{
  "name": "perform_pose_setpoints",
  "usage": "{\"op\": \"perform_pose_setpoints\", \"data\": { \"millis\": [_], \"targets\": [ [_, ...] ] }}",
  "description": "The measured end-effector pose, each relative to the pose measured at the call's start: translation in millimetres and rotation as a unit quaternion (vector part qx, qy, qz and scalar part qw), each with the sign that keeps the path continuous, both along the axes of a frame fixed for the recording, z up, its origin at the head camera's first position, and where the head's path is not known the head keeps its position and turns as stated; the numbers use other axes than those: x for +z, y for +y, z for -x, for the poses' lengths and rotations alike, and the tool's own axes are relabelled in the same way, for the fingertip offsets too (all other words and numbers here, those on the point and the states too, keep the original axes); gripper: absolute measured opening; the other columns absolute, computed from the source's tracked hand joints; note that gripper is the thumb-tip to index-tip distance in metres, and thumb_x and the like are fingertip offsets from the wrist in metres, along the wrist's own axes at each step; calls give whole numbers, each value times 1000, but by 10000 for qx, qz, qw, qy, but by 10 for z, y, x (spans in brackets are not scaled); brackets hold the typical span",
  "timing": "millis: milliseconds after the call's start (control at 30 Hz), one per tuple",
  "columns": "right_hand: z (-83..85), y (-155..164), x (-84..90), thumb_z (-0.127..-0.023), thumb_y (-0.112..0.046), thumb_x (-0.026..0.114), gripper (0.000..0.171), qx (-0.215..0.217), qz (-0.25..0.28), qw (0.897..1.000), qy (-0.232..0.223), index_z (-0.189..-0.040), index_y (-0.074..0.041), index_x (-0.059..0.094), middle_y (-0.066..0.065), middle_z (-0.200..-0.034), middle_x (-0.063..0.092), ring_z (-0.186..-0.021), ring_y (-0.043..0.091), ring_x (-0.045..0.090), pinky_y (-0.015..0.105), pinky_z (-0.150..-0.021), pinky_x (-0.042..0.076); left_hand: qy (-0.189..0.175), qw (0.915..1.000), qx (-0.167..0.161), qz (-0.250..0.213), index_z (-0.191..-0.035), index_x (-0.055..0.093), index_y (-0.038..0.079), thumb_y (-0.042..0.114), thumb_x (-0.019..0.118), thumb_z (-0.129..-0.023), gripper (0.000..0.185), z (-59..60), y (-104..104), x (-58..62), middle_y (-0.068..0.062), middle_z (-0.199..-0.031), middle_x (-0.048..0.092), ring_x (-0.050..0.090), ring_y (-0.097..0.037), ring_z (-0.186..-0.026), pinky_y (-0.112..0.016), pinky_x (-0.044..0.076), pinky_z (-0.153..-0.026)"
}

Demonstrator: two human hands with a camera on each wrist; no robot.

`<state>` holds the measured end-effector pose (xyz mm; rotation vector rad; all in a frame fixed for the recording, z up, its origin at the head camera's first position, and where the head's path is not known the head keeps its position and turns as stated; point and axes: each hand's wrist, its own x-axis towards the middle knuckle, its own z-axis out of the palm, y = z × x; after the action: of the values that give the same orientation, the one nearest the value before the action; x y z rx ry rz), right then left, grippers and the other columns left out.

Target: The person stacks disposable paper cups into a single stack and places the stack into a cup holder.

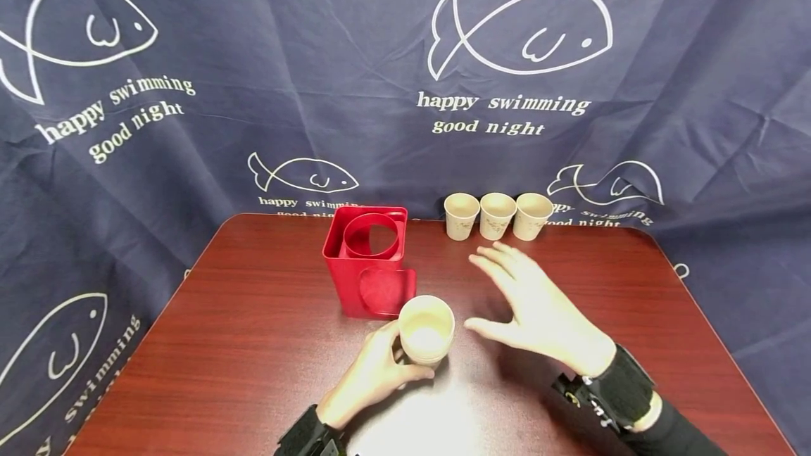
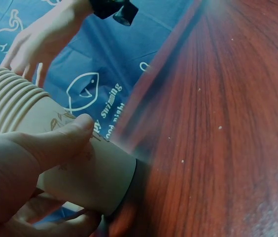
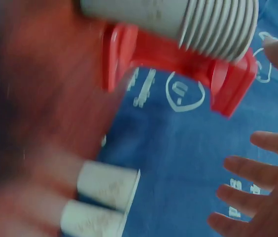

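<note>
While gripped, cup stack point(image 1: 426, 330) between fingers point(image 1: 388, 343).

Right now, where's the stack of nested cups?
In the head view the stack of cups stands near the table's front edge, gripped by the left hand, just in front of the red holder and left of the open right hand.

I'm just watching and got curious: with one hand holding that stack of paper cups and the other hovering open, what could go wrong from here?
1. The left hand grips the cup stack from one side only; light nested cups could tip or slip apart.
2. The right hand hovers with spread fingers near the three single cups along the table's far edge; a careless sweep might knock them off.
3. The red holder stands close beside the stack and could get bumped.
</note>
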<state>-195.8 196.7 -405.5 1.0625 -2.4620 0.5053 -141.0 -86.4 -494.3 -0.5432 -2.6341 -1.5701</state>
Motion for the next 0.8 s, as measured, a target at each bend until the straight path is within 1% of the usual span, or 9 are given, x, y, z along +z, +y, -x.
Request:
{"op": "perform_pose_setpoints", "data": {
  "millis": [67, 133, 233, 300, 400, 533, 667, 800],
  "targets": [
    [85, 59, 11, -86, -68, 67, 88, -121, -73, 9989, 444, -147, -7, 53, 16, -147, 55, -142, 38, 45, 56, -119, 32, -10, 10000, 16, 2, -129, 65, 19, 27, 98, -67, 71, 1, -1, 1, 7, -116, 72, 65, -7, -106, -29, 55, -96],
    [173, 122, 9, -87, -69, 62, 87, -334, -140, 9961, 810, -143, -3, 55, 20, -144, 56, -140, 43, 45, 57, -119, 30, -12, 10000, 21, -22, -129, 65, 18, 28, 98, -67, 70, 2, -1, -2, 7, -115, 72, 66, -8, -106, -29, 55, -96],
    [302, 216, 2, -84, -67, 62, 87, -721, -231, 9916, 1053, -140, -1, 56, 24, -142, 55, -138, 47, 44, 60, -119, 29, -45, 10000, -5, -68, -129, 65, 18, 28, 98, -68, 70, 1, 0, 0, 6, -115, 72, 66, -8, -106, -29, 55, -96],
    [386, 273, -10, -80, -63, 66, 87, -999, -324, 9886, 1078, -141, -1, 55, 25, -142, 54, -137, 49, 45, 63, -117, 29, -59, 9999, -16, -93, -129, 65, 18, 27, 98, -68, 70, 2, 1, 2, 7, -115, 72, 66, -9, -106, -29, 55, -96],
    [498, 362, -38, -77, -58, 72, 90, -1357, -423, 9854, 935, -145, -3, 52, 27, -143, 52, -138, 51, 43, 67, -114, 32, -77, 10000, -12, -60, -129, 65, 19, 28, 98, -68, 70, -3, 1, 10, 8, -116, 71, 65, -8, -106, -29, 55, -96],
    [640, 462, -99, -75, -55, 77, 94, -1809, -492, 9800, 664, -149, -5, 47, 31, -146, 47, -138, 56, 39, 71, -111, 33, -67, 10000, -2, -38, -130, 65, 19, 28, 98, -67, 71, -4, 1, 15, 8, -116, 71, 65, -7, -106, -29, 55, -97],
    [805, 529, -157, -74, -52, 79, 95, -2096, -490, 9753, 500, -148, -2, 46, 35, -150, 41, -137, 61, 37, 74, -110, 32, -105, 9998, -37, -160, -129, 65, 18, 26, 98, -67, 70, 0, 3, 11, 6, -116, 72, 66, -8, -106, -28, 55, -97],
    [1005, 595, -203, -74, -49, 80, 94, -2223, -392, 9734, 391, -146, 0, 46, 38, -147, 42, -135, 62, 38, 75, -106, 35, -163, 9996, -82, -224, -129, 65, 18, 26, 98, -67, 70, -4, 0, 7, 6, -116, 72, 66, -8, -105, -27, 56, -96]
  ]
}}
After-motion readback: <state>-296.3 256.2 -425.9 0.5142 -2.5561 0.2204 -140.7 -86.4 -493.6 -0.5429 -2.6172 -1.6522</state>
